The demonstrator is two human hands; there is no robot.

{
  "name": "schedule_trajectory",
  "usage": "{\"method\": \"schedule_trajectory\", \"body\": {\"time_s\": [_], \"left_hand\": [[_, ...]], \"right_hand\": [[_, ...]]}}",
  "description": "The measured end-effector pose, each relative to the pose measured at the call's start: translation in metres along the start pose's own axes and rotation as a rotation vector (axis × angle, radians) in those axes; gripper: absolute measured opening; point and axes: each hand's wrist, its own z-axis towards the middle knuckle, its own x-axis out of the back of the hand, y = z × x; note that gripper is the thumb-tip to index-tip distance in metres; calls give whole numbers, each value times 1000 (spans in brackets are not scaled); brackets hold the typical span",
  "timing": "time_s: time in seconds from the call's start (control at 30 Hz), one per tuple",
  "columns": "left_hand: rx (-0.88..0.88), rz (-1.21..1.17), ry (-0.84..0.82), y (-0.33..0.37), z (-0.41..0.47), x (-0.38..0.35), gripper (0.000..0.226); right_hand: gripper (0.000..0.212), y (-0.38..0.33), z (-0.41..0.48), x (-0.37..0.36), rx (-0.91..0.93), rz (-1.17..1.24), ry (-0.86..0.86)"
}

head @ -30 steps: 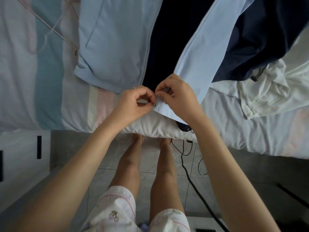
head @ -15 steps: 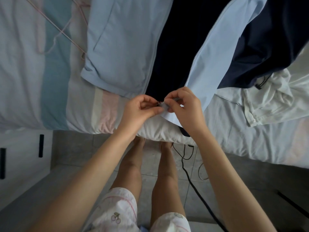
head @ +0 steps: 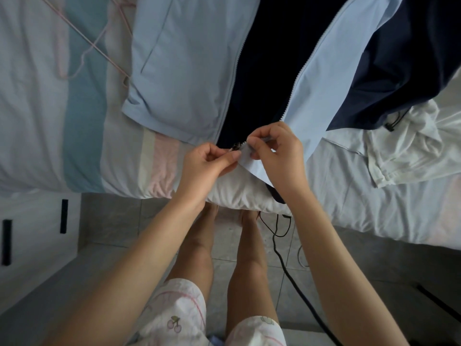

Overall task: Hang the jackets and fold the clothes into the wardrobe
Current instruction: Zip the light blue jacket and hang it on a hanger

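A light blue jacket [head: 189, 71] with a dark navy lining lies open on the bed [head: 37, 121], its hem toward me. My left hand [head: 204, 166] pinches the zipper slider at the bottom of the left panel. My right hand [head: 277, 151] pinches the bottom corner of the right panel beside it. The two hands meet at the hem, above a white pillow [head: 237, 193] at the bed's edge. A pink wire hanger [head: 99, 46] lies on the bed to the left of the jacket.
A dark navy garment [head: 399, 78] and a crumpled white garment [head: 411, 146] lie on the bed to the right. Black cables [head: 287, 265] trail over the tiled floor by my bare legs. White drawer fronts [head: 32, 233] with dark handles stand at the left.
Both hands stayed together at the jacket's hem, fingers shifting on the zipper ends. The view tilted slightly, so the bed and jacket sit a little lower in the frame.
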Motion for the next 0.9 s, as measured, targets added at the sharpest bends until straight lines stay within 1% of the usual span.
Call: {"method": "schedule_trajectory", "body": {"time_s": [0.1,0.17,0.23,0.27,0.33,0.37,0.4,0.43,0.47,0.5,0.53,0.57,0.6,0.63,0.7,0.73,0.77,0.83,0.9], "left_hand": [[37,-110,25,0,-4,-4,18],[23,-111,39,1,-3,-5,16],[-16,-64,52,1,-2,-6,16],[-44,-28,64,1,-1,-7,17],[-87,34,92,1,-1,-10,17],[-95,47,108,0,-1,-12,17],[-95,44,126,0,-1,-13,16],[-97,43,142,0,-1,-13,16],[-110,58,149,-1,-1,-14,16],[-135,103,151,-2,-1,-14,17],[-169,170,151,-4,-2,-15,18],[-204,238,151,-5,-4,-16,20],[-238,282,154,-6,-5,-16,21],[-271,306,161,-7,-5,-16,22],[-319,327,186,-9,-2,-16,24],[-315,331,193,-11,-2,-17,24],[-292,327,193,-13,-2,-18,24],[-236,341,176,-18,-6,-20,24],[-242,391,172,-19,-8,-18,24]], "right_hand": [[20,-1,0,-1,-2,9,29],[16,1,1,-1,11,10,58],[11,1,1,-3,21,22,104],[11,-1,-1,-5,23,34,151],[15,-7,-7,-9,12,38,326],[15,-11,-10,-9,-23,15,423],[17,-14,-12,-9,-90,-18,463],[26,-16,-12,-7,-203,-54,403],[40,-17,-11,-6,-353,-94,237],[55,-19,-11,-5,-508,-115,21],[66,-19,-11,-6,-634,-83,-170],[68,-17,-12,-8,-717,11,-279],[64,-12,-13,-12,-755,136,-312],[58,-8,-14,-16,-776,297,-299],[47,-1,-17,-27,-832,692,-210],[39,0,-20,-33,-866,871,-143],[31,0,-21,-39,-891,977,-69],[24,-5,-24,-47,-930,982,92],[23,-8,-25,-49,-924,928,154]]}}
